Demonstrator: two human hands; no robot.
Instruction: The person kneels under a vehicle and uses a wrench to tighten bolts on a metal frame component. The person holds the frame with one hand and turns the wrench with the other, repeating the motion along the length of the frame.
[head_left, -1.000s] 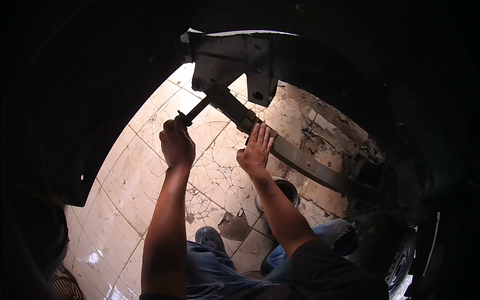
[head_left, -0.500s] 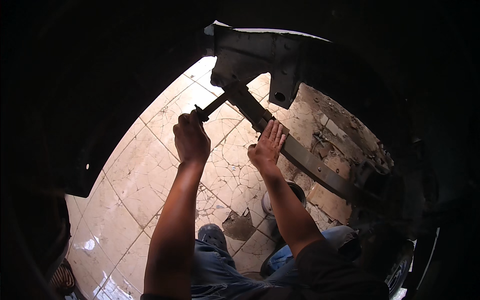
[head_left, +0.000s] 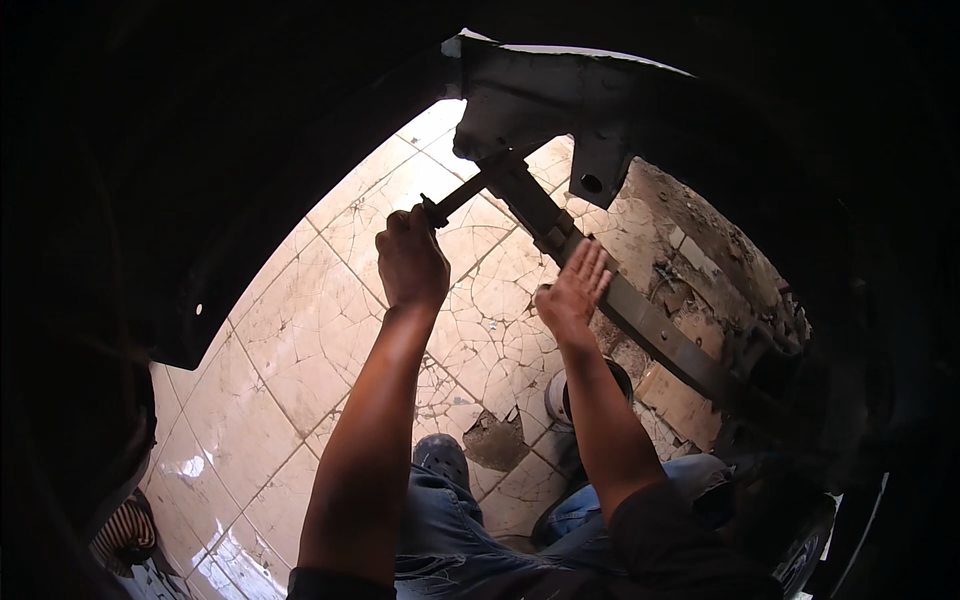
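A leaf spring [head_left: 655,330] slants from the upper middle toward the lower right under a vehicle. At its upper end a dark metal bar [head_left: 466,193] juts out toward the lower left, with a short crosspiece at its free end. My left hand [head_left: 413,262] is closed round that free end; the fingertips are partly hidden. Over the spring, near a clamp band [head_left: 557,232], my right hand [head_left: 575,290] is held flat with its fingers stretched, slightly blurred. Whether its palm touches the metal I cannot tell.
Dark bodywork [head_left: 520,100] arches overhead, with a holed bracket [head_left: 597,175] hanging beside the spring. Below lie cracked floor tiles [head_left: 340,300], a broken patch [head_left: 495,440] and rubble [head_left: 700,250]. A round can [head_left: 558,398] stands behind my right forearm. Another person's striped footwear [head_left: 125,535] shows lower left.
The whole view has shifted, so things appear farther right. My right hand has slid a little down along the spring, and its fingers have spread slightly. My left hand keeps its grip.
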